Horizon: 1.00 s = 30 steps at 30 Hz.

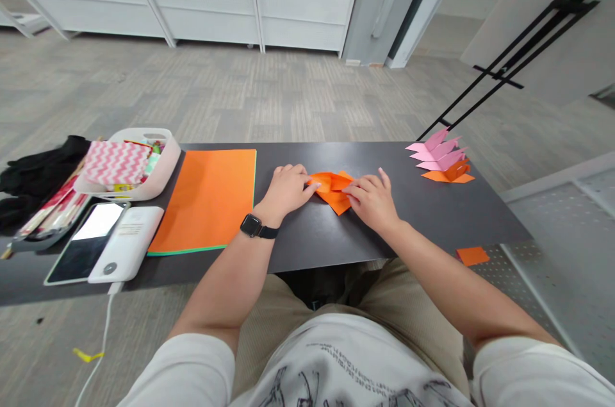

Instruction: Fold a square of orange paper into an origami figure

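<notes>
A partly folded orange paper (333, 191) lies on the dark table (432, 208) in front of me. My left hand (287, 190), a black watch on its wrist, has its fingers curled and pinches the paper's left edge. My right hand (372, 200) presses its fingertips down on the paper's right side, fingers close together. Both hands touch the same sheet.
A stack of orange sheets (207, 199) lies to the left. Beyond it are a white tray (158, 179) of patterned papers, a phone (86, 243), a white power bank (127, 243) and black gloves (33, 173). Folded pink and orange pieces (442, 160) sit far right. An orange scrap (472, 256) lies off the table's edge.
</notes>
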Available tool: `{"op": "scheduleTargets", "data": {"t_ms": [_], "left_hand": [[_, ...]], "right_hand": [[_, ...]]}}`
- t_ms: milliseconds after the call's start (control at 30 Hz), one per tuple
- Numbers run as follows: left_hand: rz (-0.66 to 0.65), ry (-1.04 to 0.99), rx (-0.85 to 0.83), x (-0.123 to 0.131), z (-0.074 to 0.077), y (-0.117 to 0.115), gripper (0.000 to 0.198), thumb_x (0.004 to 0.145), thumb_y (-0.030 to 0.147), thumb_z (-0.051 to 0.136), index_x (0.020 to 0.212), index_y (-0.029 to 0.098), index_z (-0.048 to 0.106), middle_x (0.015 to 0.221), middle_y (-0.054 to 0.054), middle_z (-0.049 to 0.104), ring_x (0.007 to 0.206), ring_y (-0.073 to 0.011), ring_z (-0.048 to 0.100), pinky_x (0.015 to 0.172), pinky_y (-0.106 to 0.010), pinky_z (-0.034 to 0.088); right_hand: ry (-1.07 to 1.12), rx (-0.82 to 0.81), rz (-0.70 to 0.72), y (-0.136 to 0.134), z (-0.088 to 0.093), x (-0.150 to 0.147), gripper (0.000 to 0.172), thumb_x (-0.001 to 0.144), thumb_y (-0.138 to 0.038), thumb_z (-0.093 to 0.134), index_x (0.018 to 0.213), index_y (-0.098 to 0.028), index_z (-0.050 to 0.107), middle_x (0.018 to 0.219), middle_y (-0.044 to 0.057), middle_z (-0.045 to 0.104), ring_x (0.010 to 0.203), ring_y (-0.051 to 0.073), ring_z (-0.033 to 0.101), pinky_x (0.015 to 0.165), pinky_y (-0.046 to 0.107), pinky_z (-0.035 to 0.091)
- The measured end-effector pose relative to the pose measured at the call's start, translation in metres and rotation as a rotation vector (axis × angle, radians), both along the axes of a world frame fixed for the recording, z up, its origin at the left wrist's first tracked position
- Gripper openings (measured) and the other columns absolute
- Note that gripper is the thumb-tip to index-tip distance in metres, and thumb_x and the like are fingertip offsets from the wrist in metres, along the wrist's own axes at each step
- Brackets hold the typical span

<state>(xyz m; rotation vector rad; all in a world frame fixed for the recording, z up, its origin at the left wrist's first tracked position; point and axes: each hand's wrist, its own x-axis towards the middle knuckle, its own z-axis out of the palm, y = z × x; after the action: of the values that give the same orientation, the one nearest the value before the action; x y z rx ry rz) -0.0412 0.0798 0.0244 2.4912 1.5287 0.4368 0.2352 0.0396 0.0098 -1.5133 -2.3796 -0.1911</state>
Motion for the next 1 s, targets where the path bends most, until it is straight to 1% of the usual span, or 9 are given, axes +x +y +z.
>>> {"op": "scheduleTargets", "data": {"t_ms": [133, 233, 333, 467, 567, 667, 800, 867, 1000], "left_hand": [[-0.024, 0.01, -0.013, -0.001, 0.002, -0.002, 0.043, 0.1, 0.066, 0.068, 0.115, 0.029, 0.085, 0.12, -0.008, 0.075, 0.112, -0.0313, 0.062, 0.104, -0.049, 0.04], [-0.019, 0.043, -0.047, 0.001, 0.001, -0.002, 0.033, 0.1, 0.059, 0.072, 0.108, 0.03, 0.086, 0.116, -0.008, 0.076, 0.111, -0.0314, 0.062, 0.102, -0.048, 0.04], [-0.014, 0.037, -0.057, 0.004, 0.001, -0.001, 0.026, 0.102, 0.051, 0.07, 0.105, 0.031, 0.086, 0.117, -0.007, 0.077, 0.111, -0.0304, 0.062, 0.1, -0.047, 0.04], [-0.09, 0.007, -0.022, 0.005, -0.002, 0.0, 0.023, 0.103, 0.048, 0.07, 0.102, 0.031, 0.086, 0.114, -0.006, 0.077, 0.11, -0.0286, 0.061, 0.102, -0.047, 0.039], [-0.173, 0.012, -0.023, 0.005, -0.006, 0.001, 0.023, 0.101, 0.05, 0.072, 0.105, 0.031, 0.085, 0.109, -0.006, 0.078, 0.108, -0.0283, 0.062, 0.104, -0.047, 0.037], [-0.212, 0.035, -0.034, 0.005, -0.008, 0.0, 0.022, 0.1, 0.05, 0.074, 0.11, 0.034, 0.085, 0.109, -0.005, 0.079, 0.107, -0.0286, 0.062, 0.103, -0.047, 0.037], [-0.266, 0.082, -0.026, 0.01, -0.005, -0.005, 0.023, 0.102, 0.038, 0.068, 0.119, 0.038, 0.083, 0.115, -0.005, 0.078, 0.108, -0.0287, 0.063, 0.1, -0.046, 0.038], [-0.297, 0.114, -0.032, 0.014, -0.002, -0.009, 0.028, 0.103, 0.032, 0.063, 0.121, 0.038, 0.083, 0.113, -0.006, 0.076, 0.109, -0.0288, 0.064, 0.098, -0.045, 0.039], [-0.332, 0.148, -0.03, 0.021, 0.001, -0.014, 0.028, 0.102, 0.03, 0.063, 0.119, 0.035, 0.084, 0.114, -0.009, 0.073, 0.111, -0.0293, 0.064, 0.098, -0.045, 0.042]], "right_hand": [[-0.013, 0.059, -0.035, -0.006, -0.004, 0.0, 0.032, 0.105, -0.022, 0.058, 0.114, -0.036, 0.085, 0.122, 0.003, 0.079, 0.12, 0.027, 0.061, 0.132, 0.06, 0.02], [-0.02, 0.079, -0.058, -0.01, -0.006, 0.0, 0.033, 0.104, -0.021, 0.059, 0.115, -0.038, 0.085, 0.124, 0.003, 0.078, 0.123, 0.027, 0.06, 0.133, 0.06, 0.02], [-0.019, 0.075, -0.073, -0.013, -0.008, 0.002, 0.035, 0.101, -0.019, 0.061, 0.117, -0.04, 0.084, 0.132, 0.003, 0.076, 0.131, 0.029, 0.056, 0.133, 0.066, 0.016], [-0.029, 0.085, -0.068, -0.015, -0.012, 0.003, 0.033, 0.101, -0.019, 0.063, 0.117, -0.039, 0.084, 0.141, 0.004, 0.073, 0.141, 0.032, 0.051, 0.134, 0.072, 0.01], [-0.039, 0.079, -0.061, -0.016, -0.014, 0.004, 0.034, 0.1, -0.02, 0.064, 0.123, -0.038, 0.082, 0.145, 0.004, 0.071, 0.146, 0.033, 0.049, 0.134, 0.075, 0.009], [-0.04, 0.084, -0.039, -0.018, -0.014, 0.003, 0.037, 0.101, -0.021, 0.063, 0.131, -0.037, 0.078, 0.152, 0.005, 0.067, 0.152, 0.034, 0.044, 0.133, 0.077, 0.007], [-0.027, 0.092, -0.015, -0.025, -0.016, 0.001, 0.039, 0.102, -0.023, 0.062, 0.136, -0.037, 0.075, 0.161, 0.005, 0.06, 0.158, 0.033, 0.038, 0.133, 0.076, 0.012], [-0.014, 0.095, -0.02, -0.031, -0.018, 0.0, 0.04, 0.101, -0.024, 0.063, 0.136, -0.039, 0.075, 0.159, 0.004, 0.062, 0.157, 0.032, 0.039, 0.133, 0.074, 0.014], [0.018, 0.072, 0.03, -0.041, -0.023, 0.001, 0.037, 0.102, -0.023, 0.064, 0.133, -0.038, 0.078, 0.142, 0.005, 0.073, 0.144, 0.029, 0.053, 0.134, 0.066, 0.019]]}}
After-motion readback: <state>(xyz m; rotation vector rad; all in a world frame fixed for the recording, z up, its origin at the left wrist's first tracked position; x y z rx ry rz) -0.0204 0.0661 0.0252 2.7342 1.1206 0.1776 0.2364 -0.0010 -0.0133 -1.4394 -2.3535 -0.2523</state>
